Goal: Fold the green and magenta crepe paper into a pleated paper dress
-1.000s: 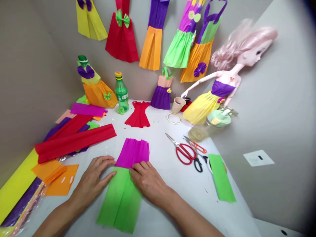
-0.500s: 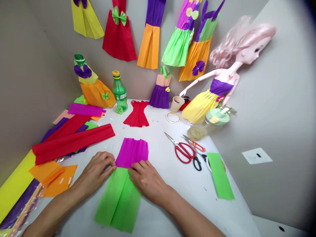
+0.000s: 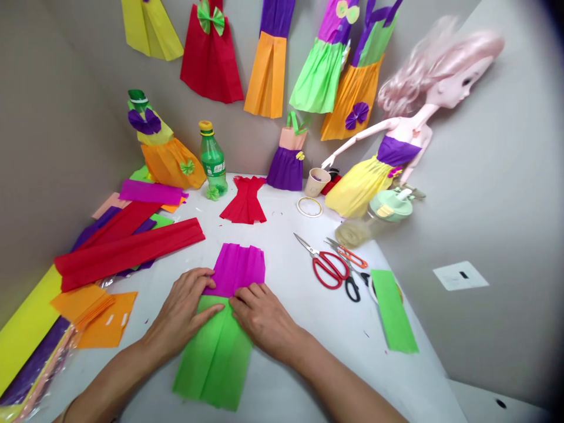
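A crepe-paper dress lies flat before me, its magenta top (image 3: 240, 267) meeting a pleated green skirt (image 3: 220, 364) at the waist. My left hand (image 3: 187, 302) rests at its left side, fingers touching the magenta edge and thumb stretched apart over the green. At the waist seam, my right hand (image 3: 258, 314) has its fingers curled and pressed together on the paper; the fingertips partly cover the seam. Beyond the magenta top lies a small red paper dress (image 3: 244, 201).
Red-handled scissors (image 3: 330, 270), black-handled scissors (image 3: 351, 288) and an orange cutter (image 3: 352, 257) lie right, near a green strip (image 3: 392, 311) and tape roll (image 3: 309, 207). Red crepe strips (image 3: 132, 252) cover the left. A green bottle (image 3: 214, 161), paper cup (image 3: 316, 183) and doll (image 3: 396, 150) stand behind.
My left hand has shifted right onto the dress, and its thumb has spread away from the fingers. The right hand stays at the waist seam. The view has tilted slightly.
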Demonstrator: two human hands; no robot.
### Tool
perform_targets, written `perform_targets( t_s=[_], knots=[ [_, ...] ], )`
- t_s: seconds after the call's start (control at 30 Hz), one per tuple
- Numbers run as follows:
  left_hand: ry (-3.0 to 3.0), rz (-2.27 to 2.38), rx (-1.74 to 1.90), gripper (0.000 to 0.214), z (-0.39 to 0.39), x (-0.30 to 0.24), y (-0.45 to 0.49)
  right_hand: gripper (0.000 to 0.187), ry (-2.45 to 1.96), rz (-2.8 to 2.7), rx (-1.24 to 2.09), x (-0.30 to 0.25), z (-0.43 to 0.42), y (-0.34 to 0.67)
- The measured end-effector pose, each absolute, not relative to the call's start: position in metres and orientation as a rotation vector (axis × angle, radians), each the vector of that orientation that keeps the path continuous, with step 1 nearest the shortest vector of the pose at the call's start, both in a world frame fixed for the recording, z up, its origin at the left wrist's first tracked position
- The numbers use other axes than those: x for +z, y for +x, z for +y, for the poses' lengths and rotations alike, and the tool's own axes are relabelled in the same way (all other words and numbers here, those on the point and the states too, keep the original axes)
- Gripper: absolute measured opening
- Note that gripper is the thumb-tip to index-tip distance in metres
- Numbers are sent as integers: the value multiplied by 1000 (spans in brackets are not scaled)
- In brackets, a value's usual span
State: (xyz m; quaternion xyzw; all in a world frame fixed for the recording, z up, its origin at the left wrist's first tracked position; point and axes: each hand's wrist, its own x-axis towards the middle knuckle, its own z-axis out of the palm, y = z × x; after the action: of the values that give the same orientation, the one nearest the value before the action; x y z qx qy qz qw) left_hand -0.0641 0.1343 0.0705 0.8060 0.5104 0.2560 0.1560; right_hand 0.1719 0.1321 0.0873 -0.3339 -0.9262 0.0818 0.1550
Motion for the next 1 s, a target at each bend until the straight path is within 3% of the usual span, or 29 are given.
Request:
perform_targets(
  t_s=[0.47,0.7,0.9,1.0],
  knots=[
    [2585,1355,739,20,138,71,-63,18,-945,-2660,237,89,132,171],
    [2409,1329,671,12,75,89,-54,16,-970,-2689,226,89,130,171],
    [2146,1810,730,44,18,72,-80,14,-942,-2679,182,87,130,172],
    [2105,1850,683,38,13,67,-88,14,-933,-2663,188,84,130,172]
  ],
)
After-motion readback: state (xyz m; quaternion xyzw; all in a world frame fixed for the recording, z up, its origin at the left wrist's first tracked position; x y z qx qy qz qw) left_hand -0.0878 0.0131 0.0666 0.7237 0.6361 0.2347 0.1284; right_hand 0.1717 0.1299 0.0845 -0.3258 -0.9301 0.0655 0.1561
